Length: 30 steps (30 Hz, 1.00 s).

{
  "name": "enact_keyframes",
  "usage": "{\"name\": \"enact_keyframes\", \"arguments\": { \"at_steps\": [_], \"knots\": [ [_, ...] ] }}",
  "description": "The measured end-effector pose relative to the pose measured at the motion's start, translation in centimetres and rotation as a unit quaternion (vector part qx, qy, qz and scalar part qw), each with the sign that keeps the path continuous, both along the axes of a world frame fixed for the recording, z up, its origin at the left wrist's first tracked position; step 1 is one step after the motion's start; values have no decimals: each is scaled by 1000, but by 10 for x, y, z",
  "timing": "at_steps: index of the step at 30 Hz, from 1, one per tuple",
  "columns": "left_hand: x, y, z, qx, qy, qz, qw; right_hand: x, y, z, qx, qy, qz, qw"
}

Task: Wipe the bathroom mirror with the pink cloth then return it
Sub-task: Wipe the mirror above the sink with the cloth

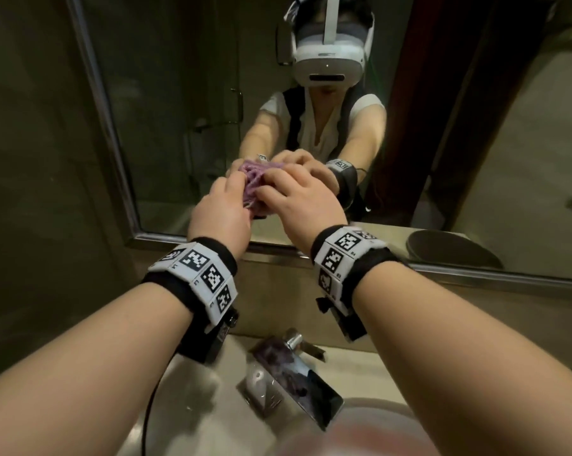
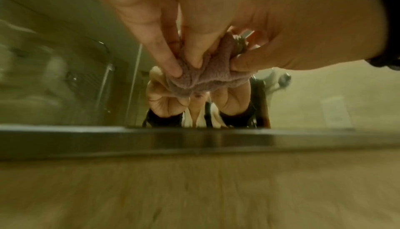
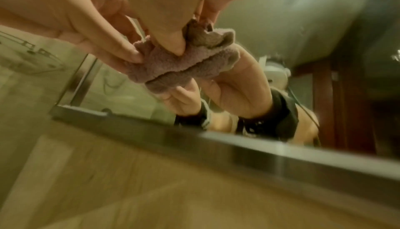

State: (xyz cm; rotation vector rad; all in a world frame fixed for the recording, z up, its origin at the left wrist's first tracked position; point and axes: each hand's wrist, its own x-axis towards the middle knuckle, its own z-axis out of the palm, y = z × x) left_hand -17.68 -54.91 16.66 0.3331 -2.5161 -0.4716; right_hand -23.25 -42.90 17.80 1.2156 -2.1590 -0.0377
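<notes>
The pink cloth (image 1: 252,187) is bunched up between both my hands, right in front of the lower part of the bathroom mirror (image 1: 179,110). My left hand (image 1: 223,209) pinches its left side and my right hand (image 1: 299,199) pinches its right side. The left wrist view has the cloth (image 2: 205,78) crumpled under my left hand (image 2: 188,66), with my right hand (image 2: 240,64) gripping from the right. In the right wrist view the cloth (image 3: 173,66) meets its own reflection at the glass, held by my right hand (image 3: 178,48) and left hand (image 3: 129,52).
The mirror's metal frame (image 1: 166,239) runs below my hands, with a tiled wall strip under it. Lower down are a chrome faucet (image 1: 294,339), a phone (image 1: 306,388) lying on the sink counter (image 1: 192,403), and a black cable. A tiled wall stands at the left.
</notes>
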Motion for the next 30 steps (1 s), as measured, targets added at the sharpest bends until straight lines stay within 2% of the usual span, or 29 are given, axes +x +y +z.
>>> {"name": "enact_keyframes", "arguments": {
  "at_steps": [3, 5, 7, 13, 16, 19, 21, 25, 28, 30],
  "knots": [
    [0, 22, -23, -69, -76, -34, 994, 1, 26, -38, 20, -51, -13, 998],
    [-1, 31, -37, -88, -100, -44, 990, -1, 40, -54, 47, -80, -25, 995],
    [-5, 35, -33, -96, -96, -46, 990, -6, 48, -48, 41, -77, -20, 996],
    [-18, 49, 15, -96, -12, -42, 994, -7, 61, 11, -40, -29, -8, 999],
    [-19, 57, 17, -107, -21, -39, 993, -8, 67, -4, -47, -28, -26, 998],
    [-19, 75, -2, -155, -83, -79, 981, -9, 84, -37, -31, -71, -34, 996],
    [-23, 86, -10, -168, -119, -81, 975, -10, 98, -44, -8, -97, -36, 995],
    [-30, 100, 1, -152, -105, -81, 979, -17, 113, -27, 1, -35, -41, 999],
    [-35, 111, 21, -125, -55, -71, 988, -19, 127, -5, -42, -35, -31, 998],
    [-35, 120, 27, -105, -52, -58, 991, -16, 136, -3, -68, -36, -41, 996]
  ]
}}
